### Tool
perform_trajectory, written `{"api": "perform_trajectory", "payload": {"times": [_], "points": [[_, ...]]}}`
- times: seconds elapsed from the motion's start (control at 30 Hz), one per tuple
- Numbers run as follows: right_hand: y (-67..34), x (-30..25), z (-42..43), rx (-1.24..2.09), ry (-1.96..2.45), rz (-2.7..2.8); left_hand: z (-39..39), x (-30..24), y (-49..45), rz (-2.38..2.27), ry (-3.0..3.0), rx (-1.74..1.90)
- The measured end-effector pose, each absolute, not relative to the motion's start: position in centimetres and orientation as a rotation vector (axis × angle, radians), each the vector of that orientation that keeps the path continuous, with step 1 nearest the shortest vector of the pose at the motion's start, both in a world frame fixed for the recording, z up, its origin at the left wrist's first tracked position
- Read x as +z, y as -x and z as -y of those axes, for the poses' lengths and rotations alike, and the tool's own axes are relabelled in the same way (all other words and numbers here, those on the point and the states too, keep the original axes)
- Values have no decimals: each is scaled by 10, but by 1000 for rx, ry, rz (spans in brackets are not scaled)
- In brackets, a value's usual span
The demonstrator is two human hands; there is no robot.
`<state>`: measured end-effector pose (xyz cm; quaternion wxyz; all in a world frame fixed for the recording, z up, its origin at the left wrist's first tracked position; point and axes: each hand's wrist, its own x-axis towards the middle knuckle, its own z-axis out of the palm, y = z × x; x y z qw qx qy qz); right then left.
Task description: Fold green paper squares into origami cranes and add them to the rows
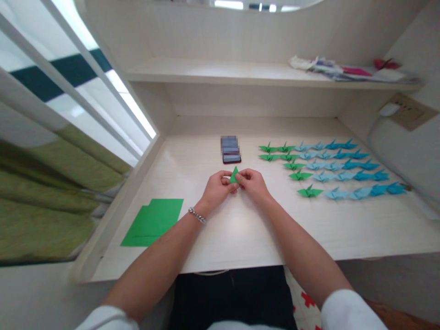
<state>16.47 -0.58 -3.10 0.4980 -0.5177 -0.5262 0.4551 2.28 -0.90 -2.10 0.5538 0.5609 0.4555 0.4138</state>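
A small folded piece of green paper (234, 176) stands as a pointed triangle between both my hands, just above the pale wooden desk (240, 229). My left hand (217, 189), with a metal bracelet on its wrist, pinches the paper's left side. My right hand (252, 183) pinches its right side with thumb and fingers pressed together. A phone (230, 150) lies flat just beyond the paper.
Rows of finished paper cranes, green (292, 166) then light blue (326, 176) then darker blue (367, 175), cover the desk's right half. A stack of flat green sheets (153, 222) lies at the front left. A shelf above holds papers (343, 71). A wall socket (407, 111) is on the right.
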Motion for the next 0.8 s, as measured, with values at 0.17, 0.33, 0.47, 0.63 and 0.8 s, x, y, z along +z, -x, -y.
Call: {"api": "perform_trajectory", "payload": {"times": [0.17, 0.33, 0.47, 0.63, 0.8], "points": [[-166, -31, 4, 1054, 1214, 1250, 13, -21, -22, -1053, -1345, 923], [-166, -30, 7, 1116, 1152, 1242, 13, -21, -20, -998, -1362, 906], [-167, -28, 9, 1201, 1149, 1205, 12, -21, -19, -981, -1365, 910], [-170, -28, 8, 1022, 1180, 1273, 11, -21, -21, -994, -1329, 931], [-170, -30, 8, 1138, 1130, 1237, 11, -22, -21, -983, -1317, 945]]}}
